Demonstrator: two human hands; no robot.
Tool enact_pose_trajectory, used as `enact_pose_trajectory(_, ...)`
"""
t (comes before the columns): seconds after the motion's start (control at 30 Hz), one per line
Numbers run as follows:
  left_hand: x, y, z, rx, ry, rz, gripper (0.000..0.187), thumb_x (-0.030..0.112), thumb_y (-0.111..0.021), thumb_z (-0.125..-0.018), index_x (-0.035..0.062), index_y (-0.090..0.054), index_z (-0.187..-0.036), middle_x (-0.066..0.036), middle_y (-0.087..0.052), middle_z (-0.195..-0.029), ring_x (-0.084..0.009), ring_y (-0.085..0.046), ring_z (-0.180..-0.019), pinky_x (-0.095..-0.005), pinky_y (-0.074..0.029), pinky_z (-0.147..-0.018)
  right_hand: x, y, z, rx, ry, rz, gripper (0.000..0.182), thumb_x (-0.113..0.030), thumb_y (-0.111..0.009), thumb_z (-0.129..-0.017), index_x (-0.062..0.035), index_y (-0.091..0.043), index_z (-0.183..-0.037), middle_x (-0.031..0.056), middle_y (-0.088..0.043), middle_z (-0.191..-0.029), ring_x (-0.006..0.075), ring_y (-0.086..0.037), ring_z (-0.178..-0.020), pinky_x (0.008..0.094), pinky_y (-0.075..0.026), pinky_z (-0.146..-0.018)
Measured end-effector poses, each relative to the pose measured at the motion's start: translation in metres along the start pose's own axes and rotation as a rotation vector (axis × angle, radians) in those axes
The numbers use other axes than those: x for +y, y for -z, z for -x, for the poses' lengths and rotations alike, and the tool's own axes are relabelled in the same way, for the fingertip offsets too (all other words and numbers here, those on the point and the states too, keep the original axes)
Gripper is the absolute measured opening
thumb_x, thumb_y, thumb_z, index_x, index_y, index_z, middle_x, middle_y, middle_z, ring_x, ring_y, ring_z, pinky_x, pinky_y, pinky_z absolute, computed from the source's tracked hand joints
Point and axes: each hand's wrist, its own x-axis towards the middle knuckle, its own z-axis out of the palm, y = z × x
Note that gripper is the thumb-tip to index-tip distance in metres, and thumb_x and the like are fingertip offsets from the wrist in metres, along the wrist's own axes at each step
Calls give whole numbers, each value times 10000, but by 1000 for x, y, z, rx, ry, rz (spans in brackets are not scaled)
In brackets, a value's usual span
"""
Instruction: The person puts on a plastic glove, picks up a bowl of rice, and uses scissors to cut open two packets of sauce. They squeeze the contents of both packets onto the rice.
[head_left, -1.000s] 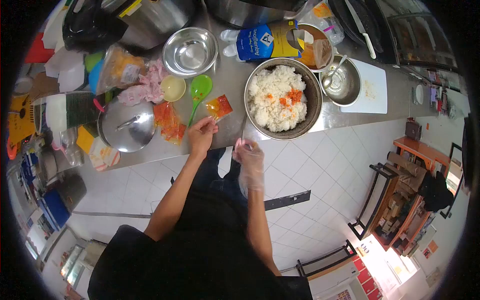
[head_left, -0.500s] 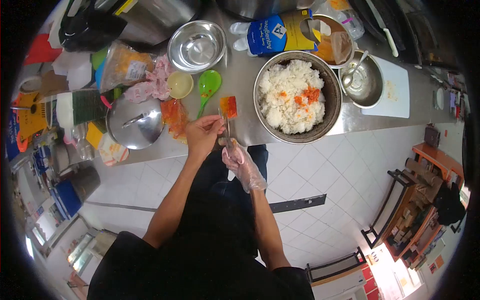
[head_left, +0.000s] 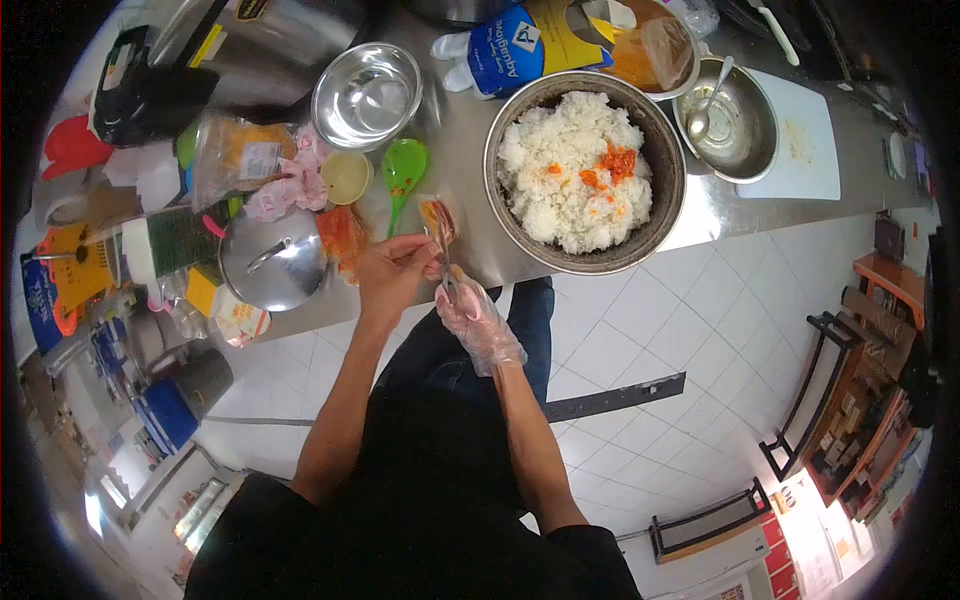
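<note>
My bare left hand [head_left: 392, 278] is closed, fingertips pinching the near end of a small clear packet [head_left: 437, 215] with orange-red contents. The packet sticks out past the fingers, over the counter edge area. In my right hand [head_left: 480, 325], covered by a clear plastic glove, is a pair of scissors with pink handles [head_left: 447, 290]. Their blades point away from me and overlap the packet beside my left fingertips. Just left of my left hand lies crumpled orange-stained plastic [head_left: 341, 236]. A green spoon [head_left: 404, 168] rests beyond the packet.
A large pot of white rice [head_left: 575, 180] topped with orange-red bits stands to the right. Behind it are a glove box [head_left: 520, 45] and a metal bowl with a spoon [head_left: 745, 140]. A steel bowl [head_left: 368, 97], yellowish cup [head_left: 347, 178] and pot lid [head_left: 272, 258] sit left.
The packet has turned from facing up broadly to nearly edge-on, with the scissor blades now across it. Both hands stay close together. The camera view has shifted slightly.
</note>
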Motion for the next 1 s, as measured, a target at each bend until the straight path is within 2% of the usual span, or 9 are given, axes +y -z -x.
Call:
enact_pose_trajectory(0.17, 2, 11, 0, -54, 14, 22, 210, 24, -718, -874, -84, -687, -1051, -132, -724, -892, -153, -699, -721, -260, -576, -668, 5, 7, 0, 47, -3, 63, 408, -274, -627, -972, -22, -479, -1258, 60, -562, -1018, 110, -566, -853, 197, -498, -739)
enact_pose_trajectory(0.23, 5, 14, 4, -78, 28, 28, 216, 28, -720, -873, -83, -688, -1056, -130, -725, -892, -152, -697, -719, -259, -575, -668, 0, -5, 5, 113, -152, -438, 337, -171, -593, -984, -9, -479, -1258, 67, -557, -1070, 144, -574, -931, 226, -502, -875)
enact_pose_trajectory(0.33, 9, 22, 8, -98, 14, 59, 198, 45, -719, -883, -50, -691, -1055, -108, -728, -903, -142, -683, -729, -264, -572, -686, 9, 10, -1, 8, -30, -56, 311, -81, -519, -998, 1, -459, -1291, 118, -493, -1200, 191, -525, -1081, 279, -465, -1014)
enact_pose_trajectory(0.47, 17, 33, 13, -140, 0, 8, 190, 68, -711, -896, -39, -693, -1053, -99, -728, -898, -131, -677, -746, -272, -565, -695, 19, 29, -14, -180, -88, -28, 323, -59, -487, -1001, 1, -435, -1314, 136, -455, -1230, 206, -489, -1134, 315, -434, -1065)
enact_pose_trajectory(0.53, 20, 35, 17, -148, -5, -1, 190, 77, -712, -898, -35, -696, -1051, -97, -729, -896, -128, -674, -747, -273, -562, -695, 17, 19, -12, 161, -472, -1162, 436, -216, -618, -961, 14, -464, -1297, 141, -538, -1166, 191, -568, -1030, 264, -505, -881)
enact_pose_trajectory(0.73, 31, 48, 26, -210, -46, -31, 194, 91, -726, -888, -28, -703, -1040, -80, -722, -873, -119, -655, -727, -270, -544, -670, 15, 19, -10, -193, -156, -516, 553, -209, -619, -949, 8, -400, -1408, 180, -500, -1302, 292, -510, -1199, 313, -487, -965)
enact_pose_trajectory(0.87, 39, 51, 31, -218, -29, 21, 198, 62, -711, -888, -48, -692, -1053, -87, -715, -867, -124, -656, -737, -252, -541, -685, 4, 6, -6, -86, -230, -371, 702, -312, -697, -895, -9, -375, -1441, 150, -478, -1321, 275, -479, -1242, 287, -466, -997)
enact_pose_trajectory(0.93, 42, 51, 33, -196, -23, 50, 205, 91, -717, -890, -32, -690, -1052, -74, -711, -870, -119, -646, -728, -246, -528, -686, -35, -50, 18, -113, -213, -119, 720, -383, -743, -853, -21, -422, -1387, 98, -552, -1175, 191, -546, -1111, 234, -480, -884)
enact_pose_trajectory(1.0, 40, 53, 30, -129, 36, 267, 195, 81, -705, -895, -32, -684, -1053, -73, -700, -880, -125, -648, -742, -242, -526, -694, -19, 15, 11, -228, -232, -24, 580, -331, -700, -894, -18, -450, -1314, 74, -537, -1049, 177, -522, -1089, 263, -468, -903)
